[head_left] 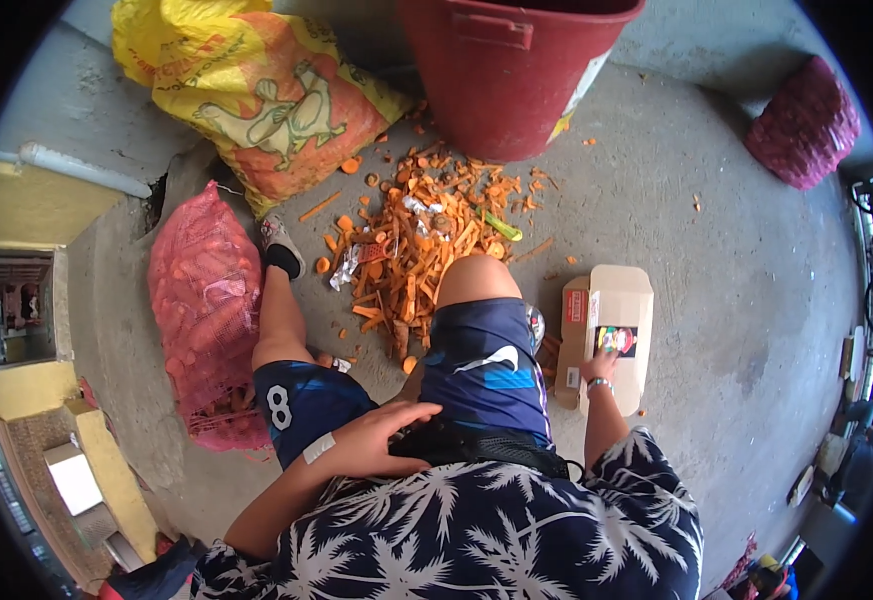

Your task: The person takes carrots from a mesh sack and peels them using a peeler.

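My left hand (382, 440) rests at my lap over the blue shorts (477, 375), its fingers spread and nothing in it. A white strip is wrapped around that wrist. To the right, my right hand (600, 369) reaches down to a tan cardboard box (629, 300) on the floor. Its fingers extend to the edge of a small dark rectangle (619, 341) with a bright coloured picture, lying on the cardboard; whether this is a phone or a print I cannot tell. In front of my knees lies a heap of orange carrot pieces and peelings (422, 265).
A red mesh sack (207, 290) of carrots stands left of my leg. Beyond the heap are a yellow and orange sack (277, 110) and a dark red bin (507, 85). A purple mesh sack (807, 125) sits at the far right wall. Grey concrete floor (737, 270) spreads rightward.
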